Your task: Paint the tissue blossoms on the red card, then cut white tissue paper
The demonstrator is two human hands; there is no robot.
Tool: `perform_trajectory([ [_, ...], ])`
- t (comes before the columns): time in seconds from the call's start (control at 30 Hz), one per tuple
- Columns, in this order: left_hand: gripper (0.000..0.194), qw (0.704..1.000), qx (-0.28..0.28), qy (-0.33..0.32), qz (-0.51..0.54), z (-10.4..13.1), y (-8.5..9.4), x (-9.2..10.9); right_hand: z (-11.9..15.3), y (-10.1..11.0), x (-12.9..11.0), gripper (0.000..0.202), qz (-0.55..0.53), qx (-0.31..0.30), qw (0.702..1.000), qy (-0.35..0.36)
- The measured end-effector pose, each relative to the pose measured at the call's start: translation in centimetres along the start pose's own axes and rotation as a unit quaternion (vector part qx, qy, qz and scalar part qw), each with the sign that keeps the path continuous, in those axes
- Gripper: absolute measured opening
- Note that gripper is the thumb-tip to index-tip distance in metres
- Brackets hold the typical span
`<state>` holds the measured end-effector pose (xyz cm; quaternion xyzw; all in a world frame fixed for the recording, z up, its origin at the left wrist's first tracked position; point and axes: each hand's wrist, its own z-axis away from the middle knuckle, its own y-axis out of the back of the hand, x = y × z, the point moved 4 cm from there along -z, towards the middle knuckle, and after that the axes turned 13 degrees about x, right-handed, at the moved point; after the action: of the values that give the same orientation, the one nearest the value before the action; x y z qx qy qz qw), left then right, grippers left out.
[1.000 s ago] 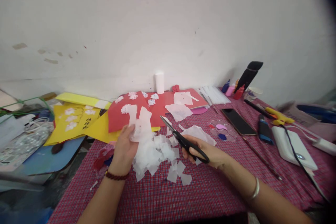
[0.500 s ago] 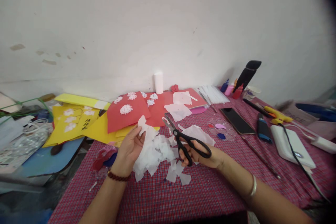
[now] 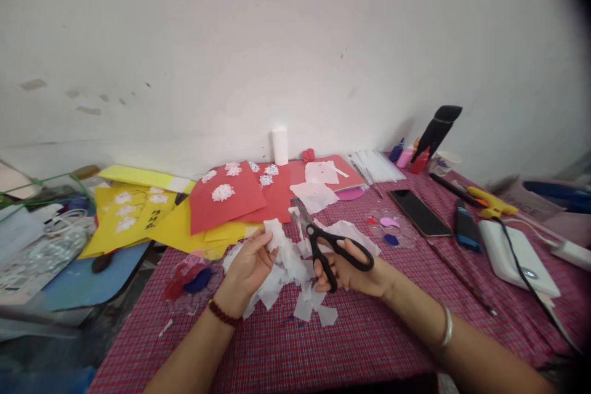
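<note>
My left hand (image 3: 252,258) is closed, pinching a small piece of white tissue paper (image 3: 276,235) between thumb and fingers. It is over a loose heap of cut white paper pieces (image 3: 272,286) on the checked cloth. My right hand (image 3: 346,271) grips black-handled scissors (image 3: 323,243), its fingers through the loops. The blades point up and away, toward the far side of the table, just right of the pinched paper and apart from it. Several square paper scraps (image 3: 305,306) lie below the scissors. A larger white sheet (image 3: 351,235) lies partly behind the handles.
Red cards with white paper flowers (image 3: 244,203) and yellow cards (image 3: 122,221) lie at the back left. Paint palettes (image 3: 196,277) sit on both sides. A phone (image 3: 420,212), a brush (image 3: 464,280), a yellow glue gun (image 3: 492,202) and a white power bank (image 3: 517,255) are at right.
My left hand has moved right, toward the scissors, bringing the pinched paper lower and nearer the blades. My right hand and the scissors have hardly moved.
</note>
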<state>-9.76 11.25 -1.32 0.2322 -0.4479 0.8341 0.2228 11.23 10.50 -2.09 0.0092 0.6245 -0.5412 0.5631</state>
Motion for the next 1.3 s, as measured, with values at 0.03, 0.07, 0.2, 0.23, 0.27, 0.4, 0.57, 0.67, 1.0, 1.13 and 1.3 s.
perform_trajectory([
  [0.03, 0.023, 0.999, -0.036, -0.013, 0.013, 0.4, -0.4, 0.4, 0.0, 0.2, -0.2, 0.062, -0.001, 0.006, 1.000, 0.020],
  [0.07, 0.024, 0.996, -0.074, -0.031, 0.029, 0.8, -0.8, 0.9, 0.1, 0.4, -0.4, 0.063, 0.001, 0.012, 0.999, 0.036],
  [0.2, 0.028, 0.987, -0.127, -0.079, 0.056, 1.0, -1.3, 1.1, 0.0, 0.6, 0.1, 0.057, 0.055, 0.012, 0.998, 0.018],
  [0.23, 0.030, 0.990, -0.121, -0.067, 0.040, 0.7, -1.1, 0.6, 0.0, 0.5, 0.3, 0.057, 0.058, 0.011, 0.998, 0.012],
  [0.27, 0.030, 0.992, -0.115, -0.051, 0.020, 0.5, -1.0, 0.1, 0.0, 0.4, 0.4, 0.058, 0.051, 0.011, 0.999, 0.009],
  [0.4, 0.023, 0.993, -0.113, -0.028, -0.028, 0.1, -0.6, -0.8, 0.1, 0.0, 0.2, 0.063, 0.000, 0.003, 1.000, -0.011],
  [0.57, 0.012, 0.998, -0.058, -0.023, 0.002, 0.5, -0.4, 0.5, 0.2, -0.4, -1.6, 0.057, 0.011, -0.003, 1.000, 0.009],
  [0.67, 0.009, 0.999, -0.004, -0.012, 0.036, 0.5, -0.4, 1.4, -0.3, -0.9, -1.9, 0.053, 0.041, -0.018, 0.998, 0.034],
  [1.0, 0.020, 0.986, 0.039, -0.147, 0.071, -0.4, 0.8, 4.2, -0.2, -1.8, 1.1, 0.068, 0.229, -0.096, 0.964, 0.095],
  [1.13, 0.025, 0.987, -0.059, -0.144, 0.046, 0.3, -0.3, 3.2, 0.0, -1.9, 1.4, 0.073, 0.264, -0.103, 0.956, 0.074],
  [1.3, 0.034, 0.978, -0.116, -0.174, 0.003, 1.0, -1.0, 2.5, -0.5, -1.6, 1.8, 0.066, 0.225, -0.053, 0.970, 0.073],
])
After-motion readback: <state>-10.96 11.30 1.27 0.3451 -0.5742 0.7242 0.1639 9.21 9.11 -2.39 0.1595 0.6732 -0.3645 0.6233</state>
